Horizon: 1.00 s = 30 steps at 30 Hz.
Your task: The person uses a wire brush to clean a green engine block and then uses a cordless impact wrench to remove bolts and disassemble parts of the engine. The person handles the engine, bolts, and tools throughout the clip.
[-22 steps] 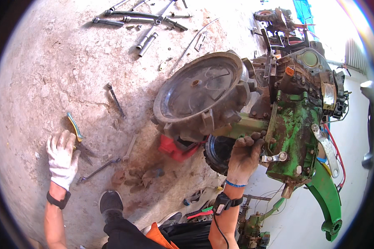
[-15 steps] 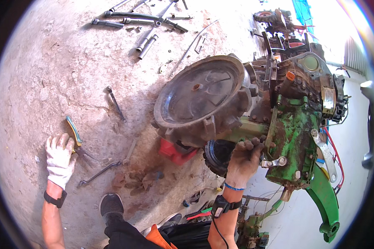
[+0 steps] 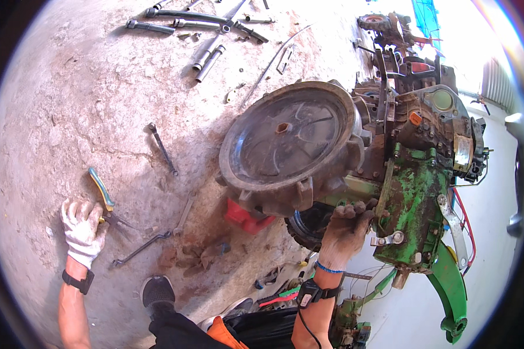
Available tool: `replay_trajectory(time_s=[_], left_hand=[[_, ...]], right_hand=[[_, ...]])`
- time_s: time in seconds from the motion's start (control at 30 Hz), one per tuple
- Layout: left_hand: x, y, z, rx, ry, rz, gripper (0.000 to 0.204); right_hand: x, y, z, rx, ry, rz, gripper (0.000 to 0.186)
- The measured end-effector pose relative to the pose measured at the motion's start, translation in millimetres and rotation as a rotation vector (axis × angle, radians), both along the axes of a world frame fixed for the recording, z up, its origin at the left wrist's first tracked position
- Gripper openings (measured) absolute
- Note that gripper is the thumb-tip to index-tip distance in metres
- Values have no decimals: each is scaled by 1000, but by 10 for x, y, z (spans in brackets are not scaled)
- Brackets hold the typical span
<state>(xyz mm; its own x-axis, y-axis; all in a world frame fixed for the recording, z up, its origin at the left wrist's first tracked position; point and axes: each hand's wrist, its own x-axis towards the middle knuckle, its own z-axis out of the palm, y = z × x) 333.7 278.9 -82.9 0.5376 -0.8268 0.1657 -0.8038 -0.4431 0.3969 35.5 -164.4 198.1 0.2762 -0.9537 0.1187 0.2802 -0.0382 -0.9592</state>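
On the floor at the left, my left hand, in a dirty white glove, curls over one handle of a pair of pliers. Their other blue-and-yellow handle sticks up past my fingers, and the dark jaws point right. My right hand, gloved with blackened fingertips, is raised to the left side of the rusty green housing of a machine. Its fingers are bent together there; what they hold, if anything, is hidden. A small metal lever sits just right of that hand.
A large lugged wheel stands left of the housing, with a red container beneath it. Wrenches lie on the concrete. Several metal tubes lie farther off. A green curved arm hangs at the right.
My left hand has shifted slightly toward me, and the pliers' free handle has swung a little outward to the left. My right hand stays by the housing; the view has shifted slightly.
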Motion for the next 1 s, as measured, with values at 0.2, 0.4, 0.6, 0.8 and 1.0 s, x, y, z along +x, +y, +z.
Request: replay_trajectory(time_s=[0.2,0.4,0.6,0.8,1.0], left_hand=[[26,-3,14,-14,5,-2,57],[45,13,1,-39,1,-42,64],[35,9,15,-43,46,-28,57],[10,-8,7,-53,-61,-37,59],[-41,8,-18,-41,-69,19,57]], right_hand=[[19,40,53,25,-3,-28,39],[148,93,79,31,-42,-24,35],[214,58,28,-85,130,-263,31],[67,71,36,5,48,-70,30],[9,22,30,60,120,-112,29]])
